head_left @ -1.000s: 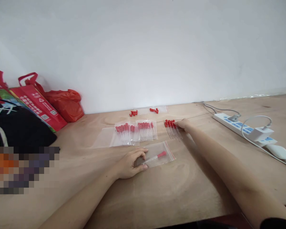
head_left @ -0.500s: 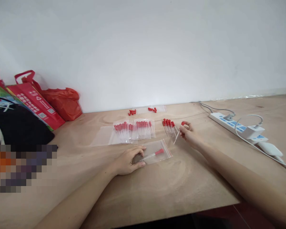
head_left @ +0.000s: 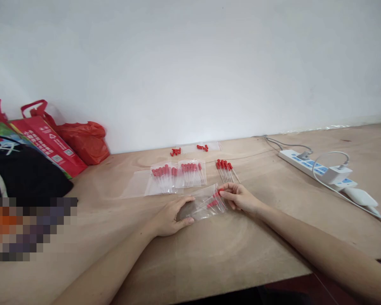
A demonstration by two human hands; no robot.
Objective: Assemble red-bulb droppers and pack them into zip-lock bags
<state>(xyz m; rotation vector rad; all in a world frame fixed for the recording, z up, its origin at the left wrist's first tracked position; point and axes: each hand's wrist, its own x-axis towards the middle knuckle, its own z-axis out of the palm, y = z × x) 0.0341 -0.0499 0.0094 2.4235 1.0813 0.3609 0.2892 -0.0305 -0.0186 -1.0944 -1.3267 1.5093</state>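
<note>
In the head view a clear zip bag [head_left: 199, 212] lies flat on the table, with one red-bulbed dropper [head_left: 212, 204] inside it. My left hand [head_left: 173, 215] rests at the bag's left end, thumb and fingers spread apart over its edges. At the bag's right end, my right hand [head_left: 241, 198] pinches a second dropper [head_left: 221, 192] by its red bulb. This dropper's tube points left into the bag's mouth. Behind the right hand lies a group of loose droppers [head_left: 224, 165] side by side.
Filled bags of droppers [head_left: 165, 178] lie behind my left hand, overlapping a bag without droppers [head_left: 136, 184]. Loose red bulbs [head_left: 176, 151] sit near the wall. A white power strip [head_left: 305, 163] with cables is at right; red bags [head_left: 89, 142] and a black bag [head_left: 28, 173] are at left.
My right hand has moved left and toward me, bringing its dropper from beside the loose group to the bag's mouth. My left hand has stayed on the bag.
</note>
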